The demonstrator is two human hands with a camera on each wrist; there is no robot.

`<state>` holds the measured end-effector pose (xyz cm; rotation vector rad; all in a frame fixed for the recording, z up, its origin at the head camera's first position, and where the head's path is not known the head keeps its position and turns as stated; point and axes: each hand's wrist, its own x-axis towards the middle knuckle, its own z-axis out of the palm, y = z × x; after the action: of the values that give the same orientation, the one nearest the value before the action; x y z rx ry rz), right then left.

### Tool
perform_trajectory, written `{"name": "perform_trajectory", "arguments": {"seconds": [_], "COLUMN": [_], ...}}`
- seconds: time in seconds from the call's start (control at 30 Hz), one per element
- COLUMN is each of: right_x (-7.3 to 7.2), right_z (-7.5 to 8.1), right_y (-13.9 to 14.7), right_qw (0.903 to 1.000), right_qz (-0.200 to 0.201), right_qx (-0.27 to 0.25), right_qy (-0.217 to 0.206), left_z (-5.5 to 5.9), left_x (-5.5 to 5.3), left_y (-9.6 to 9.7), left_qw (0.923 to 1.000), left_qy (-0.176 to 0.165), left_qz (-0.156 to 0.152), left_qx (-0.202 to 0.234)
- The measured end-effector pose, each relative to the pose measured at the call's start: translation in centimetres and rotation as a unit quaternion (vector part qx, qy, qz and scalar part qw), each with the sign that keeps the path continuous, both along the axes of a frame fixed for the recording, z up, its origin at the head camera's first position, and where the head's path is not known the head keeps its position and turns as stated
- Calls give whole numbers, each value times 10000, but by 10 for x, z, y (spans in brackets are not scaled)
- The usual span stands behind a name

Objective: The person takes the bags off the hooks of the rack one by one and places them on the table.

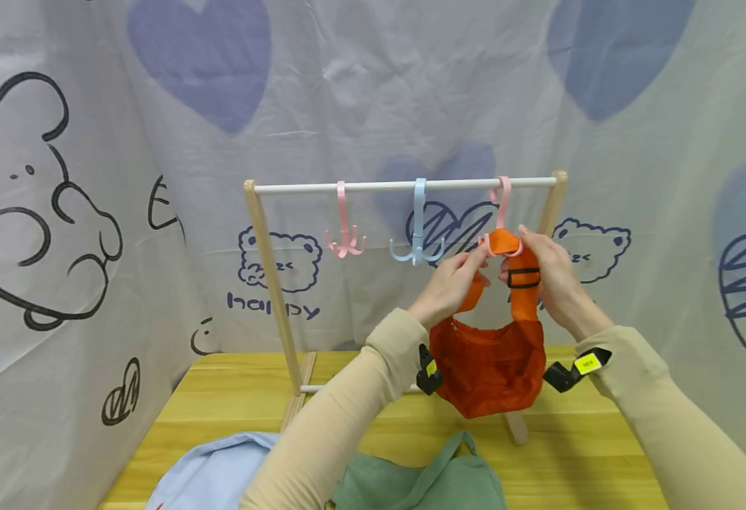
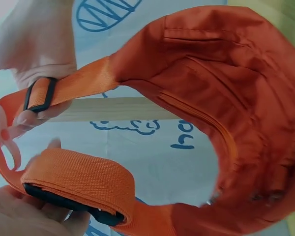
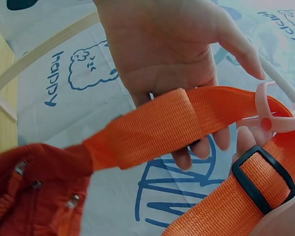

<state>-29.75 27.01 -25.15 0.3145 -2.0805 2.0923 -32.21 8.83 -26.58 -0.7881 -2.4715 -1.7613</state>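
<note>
Left hand (image 1: 452,283) and right hand (image 1: 557,280) each grip the flat orange woven strap (image 1: 526,304), one either side of the pink plastic pronged hook (image 1: 504,202), so neither's really nearer. Strap runs roughly up-and-down, top bend right at the prongs (can't tell if it's seated), with the rust-orange fabric bag (image 1: 490,368) hanging below both hands.
</note>
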Motion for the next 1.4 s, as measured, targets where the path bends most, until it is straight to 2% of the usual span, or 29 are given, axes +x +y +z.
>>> {"name": "perform_trajectory", "arguments": {"seconds": [0.13,0.3,0.5,0.7,0.87,0.93,1.23,1.4], "right_x": [1,2,4,5,4,3,5,5], "right_z": [1,3,3,3,4,4,6,5], "right_y": [2,3,4,3,0,-1,-2,-3], "right_qw": [9997,9994,9993,9995,9993,9990,9980,9972], "right_qz": [120,189,181,97,118,134,-123,-289], "right_qx": [-109,-26,-58,-119,-322,-416,-616,-565], "right_qy": [-175,-303,-332,-261,-152,-82,119,393], "left_z": [6,13,22,25,30,31,34,36], "left_x": [-2,-3,-1,-2,-6,-7,-8,-7], "left_y": [0,0,-2,-4,-6,-7,-12,-14], "left_qw": [9987,9931,9873,9827,9714,9691,9737,9720], "left_qy": [-470,-1054,-1450,-1659,-1977,-2033,-1983,-2072], "left_qz": [-196,-457,-455,-356,-403,-409,-391,-429], "left_qx": [83,228,463,746,1256,1334,1055,1019]}}
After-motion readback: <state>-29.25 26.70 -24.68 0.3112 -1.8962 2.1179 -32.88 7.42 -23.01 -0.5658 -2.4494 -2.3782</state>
